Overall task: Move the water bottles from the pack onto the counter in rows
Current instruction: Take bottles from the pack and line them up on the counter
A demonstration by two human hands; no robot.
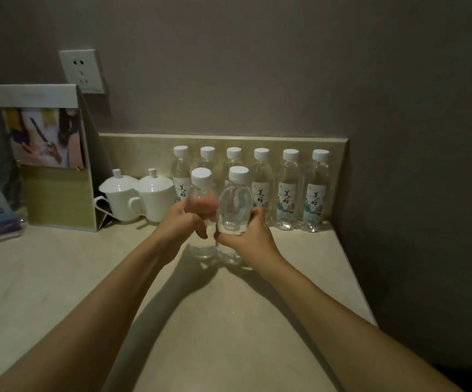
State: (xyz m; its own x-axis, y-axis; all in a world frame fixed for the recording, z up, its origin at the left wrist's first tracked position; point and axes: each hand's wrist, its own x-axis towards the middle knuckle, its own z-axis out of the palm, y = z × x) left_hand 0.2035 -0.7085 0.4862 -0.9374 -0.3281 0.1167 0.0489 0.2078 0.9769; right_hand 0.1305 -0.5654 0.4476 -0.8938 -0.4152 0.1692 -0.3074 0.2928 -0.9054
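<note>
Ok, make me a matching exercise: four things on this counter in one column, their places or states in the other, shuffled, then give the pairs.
Things:
1. Clear plastic water bottle in the left hand
2. Row of six white-capped labelled water bottles
3. Two white lidded ceramic cups
4. White wall socket

Places or states:
A. Mounted on the grey wall above the folded card stand
B. Standing along the beige backsplash
C. Gripped, beside the bottle in the right hand
D. Between the card stand and the bottle row

Pairs: 1-C, 2-B, 3-D, 4-A
</note>
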